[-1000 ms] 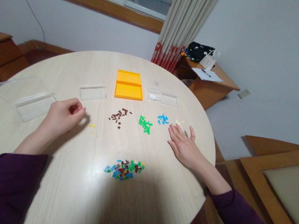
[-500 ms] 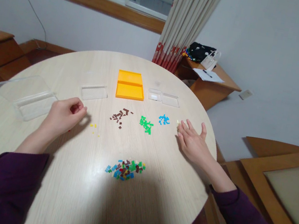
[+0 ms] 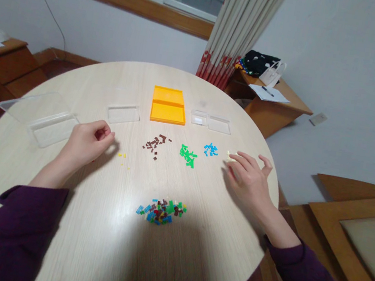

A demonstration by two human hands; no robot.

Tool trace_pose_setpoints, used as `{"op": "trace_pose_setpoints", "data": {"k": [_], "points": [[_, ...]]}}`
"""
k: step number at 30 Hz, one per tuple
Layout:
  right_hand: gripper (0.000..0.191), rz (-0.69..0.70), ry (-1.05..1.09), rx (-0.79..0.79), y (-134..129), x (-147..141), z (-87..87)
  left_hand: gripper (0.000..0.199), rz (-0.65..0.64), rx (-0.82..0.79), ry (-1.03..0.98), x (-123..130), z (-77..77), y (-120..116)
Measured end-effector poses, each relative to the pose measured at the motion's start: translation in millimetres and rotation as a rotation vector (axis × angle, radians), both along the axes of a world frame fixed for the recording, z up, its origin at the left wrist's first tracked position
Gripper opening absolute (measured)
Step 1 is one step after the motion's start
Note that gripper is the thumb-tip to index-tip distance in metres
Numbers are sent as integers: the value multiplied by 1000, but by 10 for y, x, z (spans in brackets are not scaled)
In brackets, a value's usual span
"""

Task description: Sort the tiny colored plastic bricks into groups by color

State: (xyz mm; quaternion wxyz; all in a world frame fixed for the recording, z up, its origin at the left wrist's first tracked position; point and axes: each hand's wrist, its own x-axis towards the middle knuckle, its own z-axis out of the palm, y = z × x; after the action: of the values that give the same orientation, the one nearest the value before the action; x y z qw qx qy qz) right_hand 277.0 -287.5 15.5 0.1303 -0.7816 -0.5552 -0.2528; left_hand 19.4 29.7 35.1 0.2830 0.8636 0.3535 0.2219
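Note:
My left hand (image 3: 87, 142) is closed with thumb and fingertips together above the table's left side; whatever it may hold is hidden. Just to its right lie several yellow pieces (image 3: 124, 155). My right hand (image 3: 249, 178) is open, its fingers spread over a few cream pieces (image 3: 231, 156) partly hidden by the fingertips. Between the hands are small piles of brown building bricks (image 3: 154, 143), green bricks (image 3: 187, 155) and blue bricks (image 3: 211, 149). A mixed-colour heap of bricks (image 3: 162, 212) lies nearer to me.
An open yellow case (image 3: 168, 113) stands at the back of the round table (image 3: 88, 249). Clear plastic boxes (image 3: 124, 114) flank it, a small one (image 3: 219, 125) on the right and a larger hinged one (image 3: 52, 129) by my left wrist. A wooden chair (image 3: 328, 209) is at right.
My right hand has lifted a little off the cream pieces, its fingers more curled. My left hand stays closed in about the same place. The whole view has shifted slightly.

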Motion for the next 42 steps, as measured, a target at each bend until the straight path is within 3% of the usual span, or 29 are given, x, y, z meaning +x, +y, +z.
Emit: {"op": "trace_pose_setpoints", "data": {"k": [3,7,12,19,28,32,38,42], "points": [[27,197,84,2,58,-291,15,22,4,-4,8,-9,-9,5],[35,481,231,-155,96,-725,-15,21,4,-1,11,-10,-5,3],[38,583,256,-224,120,-937,-83,18,12,10,14,7,16,-5],[35,488,263,-189,161,-770,-95,18,11,-4,12,10,47,-29],[37,64,166,-85,-45,-19,-241,20,9,15,2,5,4,3],[36,-52,101,-92,-123,206,-222,19,10,12,3,9,26,-13],[32,-73,21,-18,-152,209,-103,18,17,-4,-11,17,32,-17],[29,47,86,10,-54,-107,-1,17,25,11,-22,25,27,-19]]}}
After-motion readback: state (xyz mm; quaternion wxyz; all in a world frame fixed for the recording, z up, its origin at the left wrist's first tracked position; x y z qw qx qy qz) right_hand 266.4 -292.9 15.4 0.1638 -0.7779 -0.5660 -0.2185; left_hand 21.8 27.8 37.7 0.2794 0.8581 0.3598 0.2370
